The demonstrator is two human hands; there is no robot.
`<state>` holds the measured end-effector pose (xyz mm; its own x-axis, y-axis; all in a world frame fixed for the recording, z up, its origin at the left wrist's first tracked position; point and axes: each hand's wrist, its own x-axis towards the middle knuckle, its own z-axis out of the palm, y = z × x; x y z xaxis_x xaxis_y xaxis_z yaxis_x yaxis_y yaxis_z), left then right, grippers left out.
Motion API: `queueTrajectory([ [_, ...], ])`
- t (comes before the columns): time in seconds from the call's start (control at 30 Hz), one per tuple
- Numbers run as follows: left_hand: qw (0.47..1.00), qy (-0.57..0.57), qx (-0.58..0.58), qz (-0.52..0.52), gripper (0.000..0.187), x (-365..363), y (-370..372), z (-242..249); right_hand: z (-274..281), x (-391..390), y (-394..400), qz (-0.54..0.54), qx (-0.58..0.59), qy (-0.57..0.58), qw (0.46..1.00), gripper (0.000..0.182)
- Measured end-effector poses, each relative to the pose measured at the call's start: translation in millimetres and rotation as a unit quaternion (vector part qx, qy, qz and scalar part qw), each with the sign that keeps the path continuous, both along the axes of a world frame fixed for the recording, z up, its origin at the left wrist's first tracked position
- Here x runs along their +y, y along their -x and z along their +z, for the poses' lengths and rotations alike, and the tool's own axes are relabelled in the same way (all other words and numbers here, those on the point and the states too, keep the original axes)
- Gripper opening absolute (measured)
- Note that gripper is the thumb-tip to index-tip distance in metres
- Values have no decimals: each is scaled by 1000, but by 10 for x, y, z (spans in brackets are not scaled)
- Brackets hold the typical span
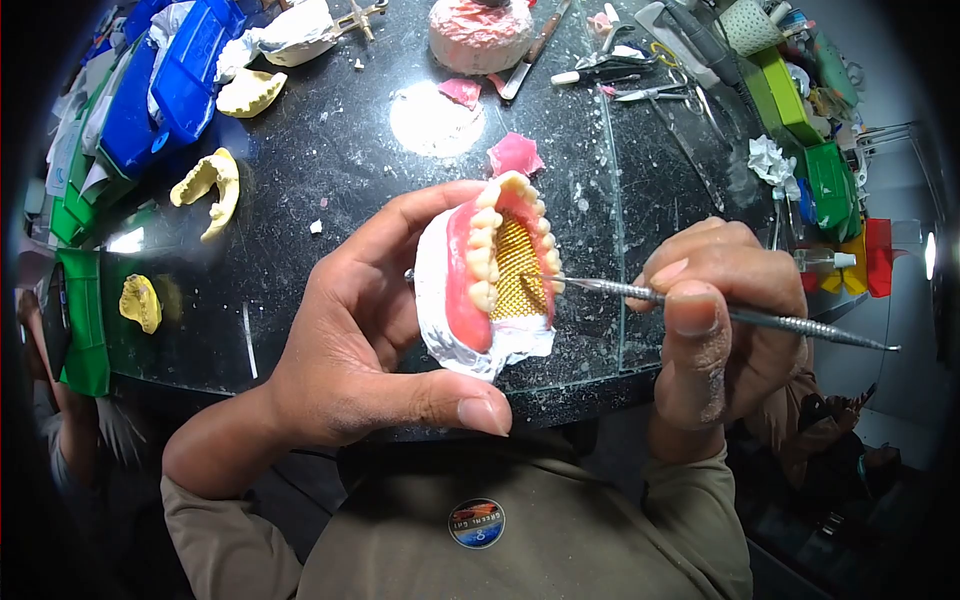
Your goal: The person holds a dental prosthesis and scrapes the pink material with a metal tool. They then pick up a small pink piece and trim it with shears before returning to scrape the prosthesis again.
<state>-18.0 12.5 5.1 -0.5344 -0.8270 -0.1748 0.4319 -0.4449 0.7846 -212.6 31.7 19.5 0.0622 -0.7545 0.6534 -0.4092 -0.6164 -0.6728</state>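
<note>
A denture model (pixel 465 290) rests in my left hand (pixel 335 335), whose fingers go behind it while the thumb reaches out below. Pink wax gum and a row of cream teeth (pixel 483 255) sit on its white plaster base. Inside the arch lies a gold mesh plate (pixel 515 260). My right hand (pixel 735 285) pinches a slim double-ended metal dental carver (pixel 790 322) between thumb and fingers. The carver's tip overlaps the mesh near the right-hand teeth. Just beyond the model, a pink wax piece (pixel 516 154) lies on the dark table (pixel 300 270).
Yellow plaster casts (pixel 212 190) lie to the left, near blue (pixel 185 85) and green bins (pixel 85 320). At the back stand a round plaster block (pixel 480 35) and a knife (pixel 535 50). Scissors (pixel 655 92), crumpled tissue (pixel 772 165) and coloured boxes (pixel 830 185) are on the right.
</note>
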Motion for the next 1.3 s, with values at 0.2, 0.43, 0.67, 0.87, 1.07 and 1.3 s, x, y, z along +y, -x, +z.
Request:
queueTrajectory([
  [0.2, 1000, 7, 4, -1, 109, -5, -5, -18, -2, -7, -3, 4, 4, 7, 1000, 30],
  [0.43, 1000, 9, -1, 1, 109, -7, -5, -15, -11, -13, 4, 3, -2, 12, 1000, 30],
  [0.67, 1000, 6, 3, -2, 108, -9, -11, -25, 7, -19, -9, -1, 13, 13, 1000, 30],
  [0.87, 1000, 2, 7, -3, 108, -10, -11, -25, -12, -41, 28, 4, 30, 33, 999, 31],
  [1.07, 1000, -4, 2, -6, 109, -19, -14, -10, -9, -72, 32, 7, 18, 60, 998, 32],
  [1.3, 1000, -17, 2, 1, 109, -10, -5, 13, -19, -68, 27, 9, 31, 50, 998, 32],
])
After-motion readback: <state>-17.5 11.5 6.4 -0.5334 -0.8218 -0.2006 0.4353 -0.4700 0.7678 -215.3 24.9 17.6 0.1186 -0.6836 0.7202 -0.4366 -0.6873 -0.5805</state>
